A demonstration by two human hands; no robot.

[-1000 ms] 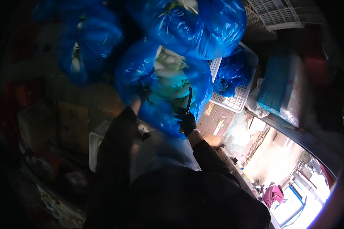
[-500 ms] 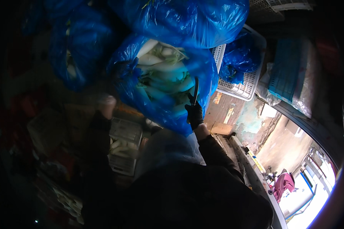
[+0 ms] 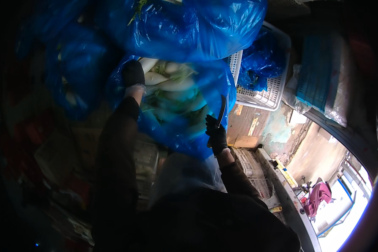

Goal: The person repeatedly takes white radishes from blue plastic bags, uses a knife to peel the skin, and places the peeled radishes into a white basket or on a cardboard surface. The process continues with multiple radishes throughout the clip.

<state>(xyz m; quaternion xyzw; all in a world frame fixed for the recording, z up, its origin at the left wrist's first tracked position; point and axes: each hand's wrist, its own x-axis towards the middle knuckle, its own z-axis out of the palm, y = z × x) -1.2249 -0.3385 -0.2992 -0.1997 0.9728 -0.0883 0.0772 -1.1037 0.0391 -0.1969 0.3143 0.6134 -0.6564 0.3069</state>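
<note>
"One side first: how is the left hand (image 3: 133, 75) posed?"

"Its arm (image 3: 118, 136) reaches forward from the lower edge, and the dark-gloved hand lies over the left side of the open blue bag (image 3: 187, 145)."

"Is it gripping?"

"Its fingers don't show, so I can't tell."

"And the right hand (image 3: 216, 136)?"

"Nearer the body, at the bag's near right edge, its forearm (image 3: 239, 178) slanting forward and a little left. It is closed around a knife (image 3: 222, 111), the curved dark blade pointing forward."

"Is the blade touching anything?"

"Can't tell; it shows against the bag's right side."

"Where are the radishes (image 3: 174, 85)?"

"Inside the bag, between the hands, white with green leaves. A second blue bag (image 3: 168, 38) bulges just beyond, with a white crate (image 3: 276, 98) to the right."
</note>
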